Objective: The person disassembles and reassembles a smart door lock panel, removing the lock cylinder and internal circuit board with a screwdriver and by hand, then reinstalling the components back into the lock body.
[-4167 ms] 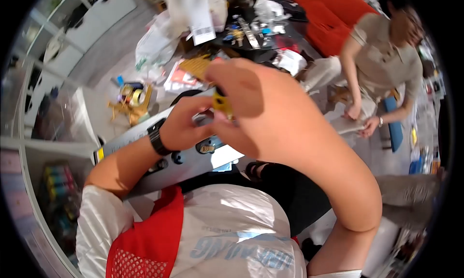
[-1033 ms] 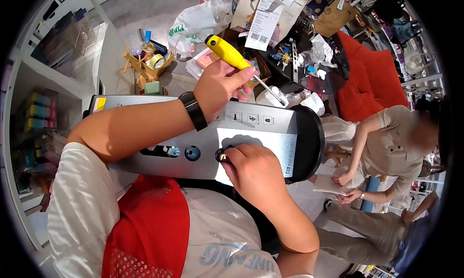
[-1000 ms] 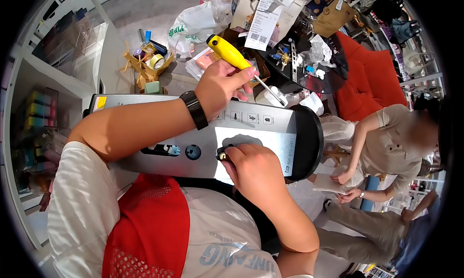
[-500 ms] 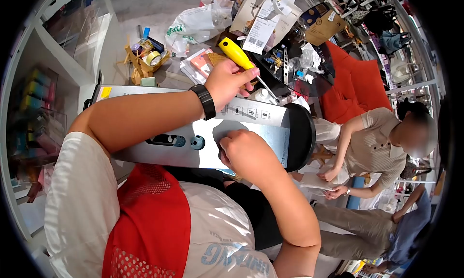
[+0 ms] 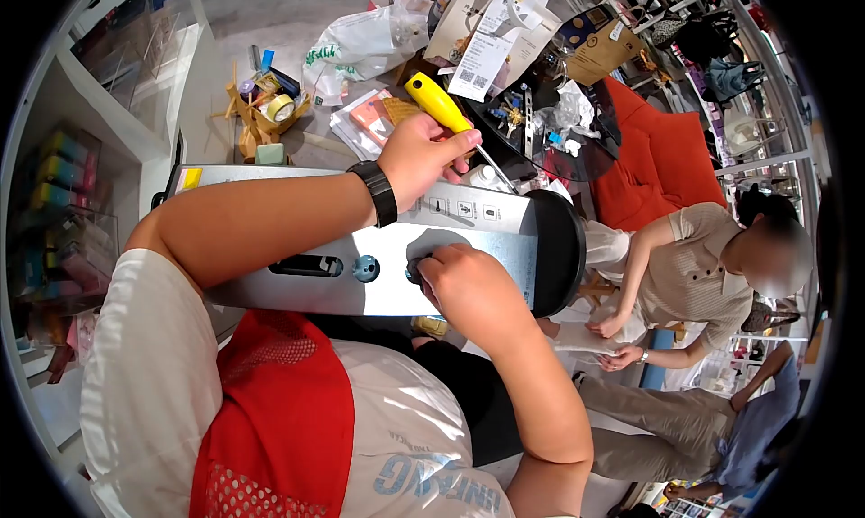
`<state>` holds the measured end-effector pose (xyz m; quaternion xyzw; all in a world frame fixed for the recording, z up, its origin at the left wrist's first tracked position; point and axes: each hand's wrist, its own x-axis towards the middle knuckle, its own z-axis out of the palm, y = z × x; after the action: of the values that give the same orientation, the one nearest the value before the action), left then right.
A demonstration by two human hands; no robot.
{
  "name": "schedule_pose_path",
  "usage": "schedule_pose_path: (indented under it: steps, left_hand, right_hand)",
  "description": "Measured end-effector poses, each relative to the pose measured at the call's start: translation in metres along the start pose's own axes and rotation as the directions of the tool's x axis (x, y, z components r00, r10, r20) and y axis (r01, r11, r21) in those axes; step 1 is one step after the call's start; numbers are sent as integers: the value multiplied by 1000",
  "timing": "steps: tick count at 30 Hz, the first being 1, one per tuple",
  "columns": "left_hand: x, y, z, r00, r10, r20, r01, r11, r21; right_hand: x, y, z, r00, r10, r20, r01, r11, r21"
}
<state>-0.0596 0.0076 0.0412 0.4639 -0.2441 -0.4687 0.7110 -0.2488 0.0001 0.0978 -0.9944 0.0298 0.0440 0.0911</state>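
A long silver machine (image 5: 239, 288) with a black rounded end lies across in front of me. Its panel has an oblong slot and a round blue-grey knob (image 5: 366, 268). My left hand (image 5: 419, 162), wearing a black band at the wrist, is closed round a screwdriver (image 5: 436, 102) with a yellow handle. The metal shaft slants down to the panel's far edge, near a row of printed icons. On the panel, my right hand (image 5: 473, 293) pinches a second blue-grey knob (image 5: 414, 270), mostly covered by the fingers.
Beyond the machine are a box of tapes (image 5: 275, 113), a plastic bag (image 5: 360, 54), a paper bag with a receipt (image 5: 482, 63) and a dark tray of small parts (image 5: 523, 122). A red cushion seat (image 5: 653, 149) and a seated person (image 5: 698, 261) are at right. Another person (image 5: 694, 428) stands nearby.
My right hand has shifted slightly, exposing part of the blue-grey knob under its fingers. My left hand still holds the screwdriver in nearly the same place.
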Motion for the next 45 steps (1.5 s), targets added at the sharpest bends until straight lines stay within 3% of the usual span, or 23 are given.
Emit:
schedule_pose_path:
  steps: [13,22,25,28,31,34,42,45]
  left_hand:
    - [-2,-2,0,1000,7,14,-7,1000,-22]
    - [-3,-1,-3,1000,22,9,-22,1000,-9]
    - [-3,1,-3,1000,3,-1,-3,1000,-19]
    - [-3,1,-3,1000,5,6,-5,1000,-23]
    - [-2,1,-4,1000,-7,17,8,1000,-20]
    - [-1,-1,-4,1000,23,-3,-24,998,-53]
    - [0,-2,-4,998,29,-47,-29,1000,3]
    - [0,0,-3,1000,2,-31,-2,1000,-8]
  right_hand:
    - [6,-15,-9,991,52,123,-35,990,-139]
    - [3,-5,-9,1000,-22,-1,21,999,-38]
    - [0,-5,-2,999,39,21,-38,999,-30]
    - [-7,-10,-15,996,57,-67,-53,997,62]
    - [-12,-9,-18,990,69,-122,-66,997,29]
    - [-8,-7,-14,997,76,-2,-76,995,-58]
    - [6,-11,-9,999,21,48,-11,980,-200]
    - [5,-10,-1,994,-9,-108,1,997,-76]
